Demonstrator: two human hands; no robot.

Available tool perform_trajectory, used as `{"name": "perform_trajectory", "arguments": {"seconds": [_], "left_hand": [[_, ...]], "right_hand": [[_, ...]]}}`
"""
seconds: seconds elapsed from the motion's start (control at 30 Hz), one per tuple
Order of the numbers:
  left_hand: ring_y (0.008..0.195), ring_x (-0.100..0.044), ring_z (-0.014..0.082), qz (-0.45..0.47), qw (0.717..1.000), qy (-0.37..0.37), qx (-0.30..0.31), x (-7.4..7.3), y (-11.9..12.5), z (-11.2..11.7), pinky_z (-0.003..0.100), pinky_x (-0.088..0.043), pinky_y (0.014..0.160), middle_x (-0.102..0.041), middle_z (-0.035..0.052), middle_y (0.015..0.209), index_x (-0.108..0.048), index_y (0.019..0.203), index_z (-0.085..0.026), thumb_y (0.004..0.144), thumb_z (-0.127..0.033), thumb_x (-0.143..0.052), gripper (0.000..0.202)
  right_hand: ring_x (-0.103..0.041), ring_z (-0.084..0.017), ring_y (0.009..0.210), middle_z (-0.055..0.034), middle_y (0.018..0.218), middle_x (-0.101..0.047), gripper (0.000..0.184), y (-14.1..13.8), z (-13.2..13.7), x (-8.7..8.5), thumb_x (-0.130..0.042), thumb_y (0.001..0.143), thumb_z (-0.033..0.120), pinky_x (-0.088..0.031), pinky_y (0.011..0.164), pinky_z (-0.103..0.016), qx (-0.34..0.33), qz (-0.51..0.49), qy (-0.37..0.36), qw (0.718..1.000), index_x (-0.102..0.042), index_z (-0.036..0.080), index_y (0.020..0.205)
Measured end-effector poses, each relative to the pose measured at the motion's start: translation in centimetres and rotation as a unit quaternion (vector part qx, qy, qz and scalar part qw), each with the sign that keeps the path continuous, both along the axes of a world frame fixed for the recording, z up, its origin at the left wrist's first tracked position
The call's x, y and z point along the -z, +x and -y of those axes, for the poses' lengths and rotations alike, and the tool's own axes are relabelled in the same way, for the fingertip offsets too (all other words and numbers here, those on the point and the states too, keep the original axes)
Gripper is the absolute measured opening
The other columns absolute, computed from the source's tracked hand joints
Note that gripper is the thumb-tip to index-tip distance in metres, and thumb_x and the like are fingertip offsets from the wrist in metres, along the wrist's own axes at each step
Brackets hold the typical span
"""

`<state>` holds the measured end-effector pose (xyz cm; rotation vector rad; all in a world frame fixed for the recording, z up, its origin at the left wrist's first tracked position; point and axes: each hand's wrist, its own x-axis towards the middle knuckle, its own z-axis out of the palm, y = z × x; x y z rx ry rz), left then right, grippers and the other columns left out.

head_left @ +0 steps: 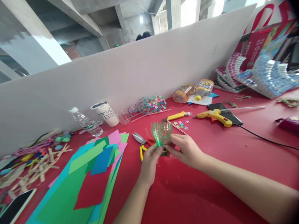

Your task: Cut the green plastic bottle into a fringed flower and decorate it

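Note:
Over the red table my left hand (151,158) grips the lower part of a green plastic bottle piece (161,132), whose top is slit into strips. From the other side my right hand (183,147) pinches the same piece with thumb and forefinger. Just behind my left hand lie scissors (139,139) with yellow and red handles, partly hidden by it. Beyond my right hand are several star sequins (181,125), a striped straw (177,129) and a yellow utility knife (176,116).
Stacked coloured paper (63,189) covers the left side, near wooden sticks (40,169) and a phone (18,207). A water bottle (87,123) and white cup (106,114) stand by the white partition (130,68). At right, a glue gun (216,116) trails its cord (263,135).

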<state>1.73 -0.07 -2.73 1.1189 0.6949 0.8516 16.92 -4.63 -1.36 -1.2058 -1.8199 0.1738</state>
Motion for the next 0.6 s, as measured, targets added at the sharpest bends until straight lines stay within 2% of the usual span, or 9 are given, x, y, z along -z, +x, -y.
{"name": "perform_trajectory", "arguments": {"seconds": [0.2, 0.47, 0.6], "left_hand": [[0.084, -0.066, 0.0189, -0.02, 1.0, 0.02, -0.012, -0.63, 0.3, 0.45, 0.025, -0.048, 0.072, -0.074, 0.0059, 0.092, -0.072, 0.099, -0.018, 0.076, -0.03, -0.069, 0.027], [0.099, -0.064, 0.0211, -0.024, 0.998, 0.057, -0.004, -0.35, 0.14, 0.02, 0.032, -0.046, 0.091, -0.072, 0.0062, 0.105, -0.07, 0.103, -0.019, 0.075, -0.032, -0.07, 0.031], [0.1, -0.063, 0.0224, -0.046, 0.997, 0.068, -0.007, -0.5, 0.06, 0.04, 0.033, -0.047, 0.09, -0.071, 0.0078, 0.106, -0.068, 0.105, -0.017, 0.077, -0.033, -0.069, 0.032]], "right_hand": [[-0.055, -0.011, 0.055, -0.0003, 0.065, -0.062, 0.008, -0.18, 0.2, 0.01, -0.052, 0.088, 0.019, -0.043, 0.054, -0.021, 0.032, -0.049, -0.024, 0.998, -0.053, 0.018, 0.081], [-0.056, -0.011, 0.059, -0.0008, 0.069, -0.062, 0.009, -0.17, 0.18, 0.28, -0.053, 0.087, 0.017, -0.044, 0.057, -0.021, -0.002, -0.041, -0.012, 0.999, -0.054, 0.019, 0.078], [-0.057, -0.011, 0.062, -0.0014, 0.073, -0.064, 0.008, -0.23, 0.25, 0.34, -0.051, 0.087, 0.015, -0.045, 0.059, -0.022, -0.018, -0.034, -0.006, 0.999, -0.056, 0.019, 0.083]]}}
